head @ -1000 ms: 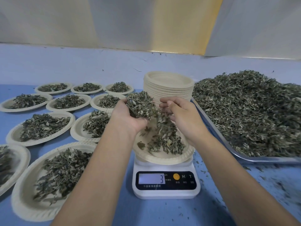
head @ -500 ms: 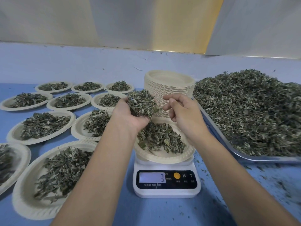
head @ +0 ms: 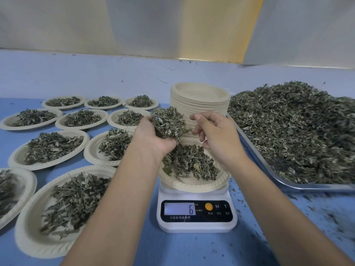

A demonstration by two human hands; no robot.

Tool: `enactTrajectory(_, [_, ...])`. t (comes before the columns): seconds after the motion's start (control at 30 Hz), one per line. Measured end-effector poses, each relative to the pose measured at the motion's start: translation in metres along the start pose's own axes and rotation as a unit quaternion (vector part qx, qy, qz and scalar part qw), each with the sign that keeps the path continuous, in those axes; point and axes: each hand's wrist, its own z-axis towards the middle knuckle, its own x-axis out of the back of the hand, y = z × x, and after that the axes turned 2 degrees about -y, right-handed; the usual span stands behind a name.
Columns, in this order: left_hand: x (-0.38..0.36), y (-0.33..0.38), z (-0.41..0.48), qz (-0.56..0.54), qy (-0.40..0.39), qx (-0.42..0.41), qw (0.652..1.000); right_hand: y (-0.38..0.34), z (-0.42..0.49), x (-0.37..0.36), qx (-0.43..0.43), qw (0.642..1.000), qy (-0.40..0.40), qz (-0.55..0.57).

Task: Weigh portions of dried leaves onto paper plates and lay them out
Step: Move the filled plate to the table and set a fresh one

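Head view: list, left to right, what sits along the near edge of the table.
Filled paper plate cut off by the frame → large filled paper plate → scale → metal tray of loose dried leaves.

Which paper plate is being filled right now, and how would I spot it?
Find the metal tray heaped with dried leaves on the right. Left of it, before the stack of empty plates, stands a digital scale. The paper plate sits on that scale; every other filled plate lies on the blue table.
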Motion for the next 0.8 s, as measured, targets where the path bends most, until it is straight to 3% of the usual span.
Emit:
enactTrajectory(0.2, [-0.0009,-0.0005,-0.0011,0.000,0.006,0.004,1.000,0.0013,-0.0024,0.0010,0.022,0.998,0.018,-0.047])
enactTrajectory(0.4, [-0.0013,-0.0013,-0.0022,-0.002,0.009,0.010,1.000,-0.0022,-0.0028,-0.0011,0.001,1.000,-0.015,0.025])
enactTrajectory(0.8, [-0.0008,-0.0049,0.0001,0.035,0.025,0.016,0.999,-0.0061,-0.0076,-0.0067,0.072,0.995,-0.061,-0.034])
